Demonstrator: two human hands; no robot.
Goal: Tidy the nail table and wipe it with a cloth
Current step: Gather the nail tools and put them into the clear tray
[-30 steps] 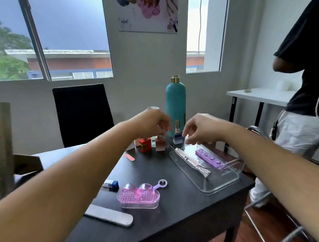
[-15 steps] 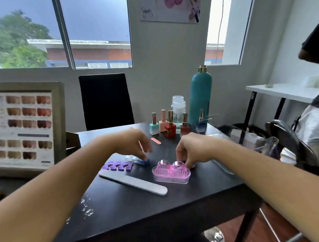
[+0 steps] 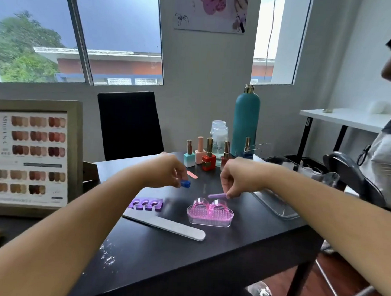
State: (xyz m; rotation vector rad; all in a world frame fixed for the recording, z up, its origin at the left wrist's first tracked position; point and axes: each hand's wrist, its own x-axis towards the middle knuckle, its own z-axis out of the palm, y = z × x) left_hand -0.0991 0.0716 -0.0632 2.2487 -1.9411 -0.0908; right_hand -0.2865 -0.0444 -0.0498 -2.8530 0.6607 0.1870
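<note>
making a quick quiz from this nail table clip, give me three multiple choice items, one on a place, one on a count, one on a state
1. Where does the purple toe separator lie?
A. in the clear tray
B. on the table, just behind the long grey nail file
C. on the black chair

2. How many small polish bottles stand left of the teal bottle?
A. two
B. four
C. seven

3. What is the right hand doing?
A. pinching a small purple piece above the pink brush
B. resting flat on the table
C. holding a cloth

Answers: 1 B, the separator sits on the dark top beside the file's far edge. 2 B, mint, pink, red and dark red bottles stand in a row. 3 A, its fingertips close on the purple piece.
</note>
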